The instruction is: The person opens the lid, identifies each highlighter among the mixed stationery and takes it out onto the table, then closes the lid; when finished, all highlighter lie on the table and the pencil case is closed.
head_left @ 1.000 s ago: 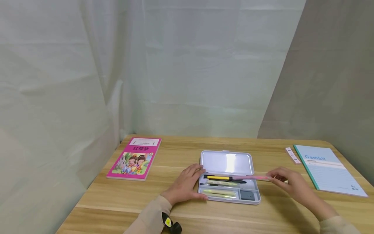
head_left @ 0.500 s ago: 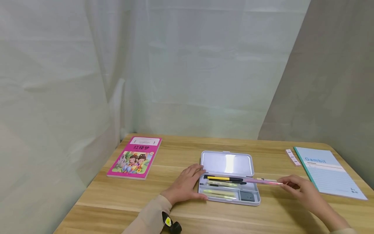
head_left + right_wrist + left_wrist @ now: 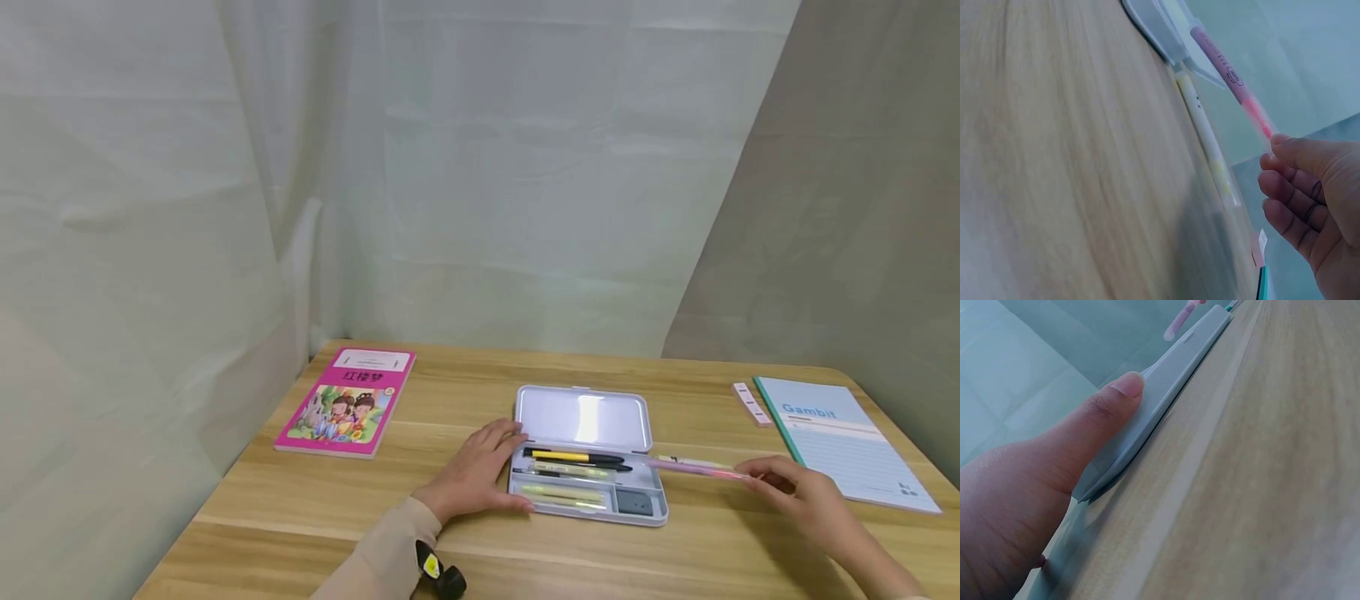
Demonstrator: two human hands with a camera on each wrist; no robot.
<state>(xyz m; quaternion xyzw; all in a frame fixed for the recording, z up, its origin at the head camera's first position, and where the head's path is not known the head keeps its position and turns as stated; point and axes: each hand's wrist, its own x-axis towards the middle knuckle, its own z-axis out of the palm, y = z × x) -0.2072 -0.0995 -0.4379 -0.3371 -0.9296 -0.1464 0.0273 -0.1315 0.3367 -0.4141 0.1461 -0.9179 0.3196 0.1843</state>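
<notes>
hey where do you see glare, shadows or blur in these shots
Head view: a glare streak on the pencil case lid, a shadow on the table by the right hand; left wrist view: the table blurs toward the lower right; right wrist view: a broad shadow near the white pen, table blurred lower left.

1. Blocked at the pencil case's (image 3: 641, 481) left end by the left hand (image 3: 476, 473).
2. Hampered at its right end by the raised pink pen (image 3: 1225, 69), pinched in the right hand (image 3: 798, 496), with white-and-yellow pen (image 3: 1202, 122) lower, on the table (image 3: 465, 379).
3. Passable from the front between both hands, over the case.
4. Passable between pink book (image 3: 348, 404) and left hand.
5. Tight between pink-and-white strip (image 3: 751, 404) and notebook (image 3: 843, 442).
</notes>
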